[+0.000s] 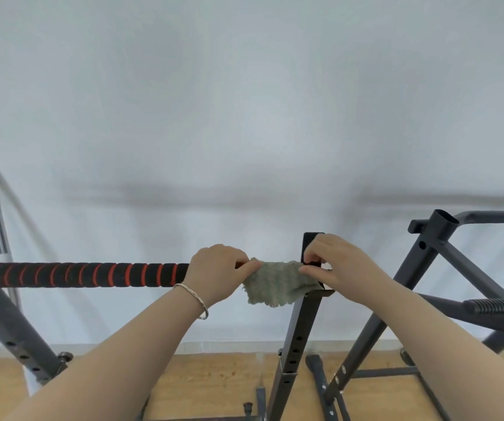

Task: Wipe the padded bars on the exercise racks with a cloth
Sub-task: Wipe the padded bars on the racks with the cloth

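Fingers curled on both sides, pinching the cloth (275,282): left hand (218,270) has its left edge, right hand (335,262) its right edge. The cloth drapes over the bar (86,275) at its right end, against the post (299,329) bracket. Risks: it snags on the bracket corner, or a light pinch lets it slip off the foam. Long left stretch probably unwiped.

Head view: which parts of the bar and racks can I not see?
In the head view:
Right end of the black padded bar with red stripes: covered by the grey-green fluffy cloth and the left hand and right hand pinching it.
Ribbed dark bar: cut off by the right edge.
Dark metal rack post: foot cut off by the bottom edge.
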### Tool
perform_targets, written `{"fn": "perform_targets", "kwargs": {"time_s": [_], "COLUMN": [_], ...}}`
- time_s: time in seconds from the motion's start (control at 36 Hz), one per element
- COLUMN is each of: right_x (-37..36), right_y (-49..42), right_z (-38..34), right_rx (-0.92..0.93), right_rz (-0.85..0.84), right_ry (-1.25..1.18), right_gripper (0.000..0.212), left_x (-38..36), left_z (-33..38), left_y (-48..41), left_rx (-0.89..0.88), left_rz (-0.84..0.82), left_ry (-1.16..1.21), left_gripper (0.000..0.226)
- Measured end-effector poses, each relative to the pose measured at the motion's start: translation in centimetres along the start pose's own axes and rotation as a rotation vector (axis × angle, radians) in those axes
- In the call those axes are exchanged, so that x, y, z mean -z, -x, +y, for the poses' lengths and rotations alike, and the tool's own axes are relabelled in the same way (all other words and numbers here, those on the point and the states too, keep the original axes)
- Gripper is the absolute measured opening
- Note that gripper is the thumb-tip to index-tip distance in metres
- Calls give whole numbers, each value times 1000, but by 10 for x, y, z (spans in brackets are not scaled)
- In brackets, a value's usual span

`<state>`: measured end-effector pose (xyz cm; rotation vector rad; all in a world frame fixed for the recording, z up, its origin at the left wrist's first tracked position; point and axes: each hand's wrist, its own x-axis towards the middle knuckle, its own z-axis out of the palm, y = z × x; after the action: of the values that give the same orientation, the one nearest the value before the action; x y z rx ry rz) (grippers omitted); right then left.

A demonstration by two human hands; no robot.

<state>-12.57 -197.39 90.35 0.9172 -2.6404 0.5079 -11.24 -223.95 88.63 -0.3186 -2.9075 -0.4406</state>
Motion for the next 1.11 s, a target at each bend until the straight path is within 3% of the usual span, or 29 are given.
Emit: {"fn": "perform_targets", "kwargs": {"time_s": [0.14, 0.22, 0.25, 0.31, 0.36, 0.42, 0.44, 0.64, 0.81, 0.92, 1.03, 1.11], "right_x": [-3, -5, -7, -9, -11, -11, -11, -12, -8, -6, -2, 7], "right_y": [14, 17, 17, 17, 17, 18, 18, 17, 14, 12, 11, 6], "right_z": [24, 28, 27, 24, 22, 20, 20, 21, 22, 21, 18, 9], "right_rx": [-188, -245, -263, -297, -319, -336, -341, -377, -413, -432, -472, -339], "right_rz": [-103, -151, -160, -172, -179, -172, -169, -174, -190, -203, -193, -129], "right_ry": [29, 23, 13, 9, 41, 51, 44, 50, -23, -57, -99, 84], "right_gripper": [21, 23, 24, 28, 34, 36, 37, 36, 40, 41, 44, 41], "left_x": [-2, -3, -4, -11, -17, -19, -21, -23, -10, 0, 1, -4], "left_z": [-4, 4, 10, 22, 35, 45, 45, 49, 40, 23, 21, 21], "left_y": [-5, -2, -2, -3, -4, -6, -9, -23, -18, -13, -9, -9], "left_rx": [61, 161, 130, -120, -354, -299, -264, -165, -207, -222, -214, -222], "left_rz": [113, 297, 382, 476, 286, -8, -58, -168, -259, -315, -257, -203], "left_ry": [151, -68, -162, -239, -241, -264, -299, -328, -256, -268, -283, -285], "left_gripper": [40, 20, 26, 40, 43, 53, 56, 58, 39, 41, 43, 43]}}
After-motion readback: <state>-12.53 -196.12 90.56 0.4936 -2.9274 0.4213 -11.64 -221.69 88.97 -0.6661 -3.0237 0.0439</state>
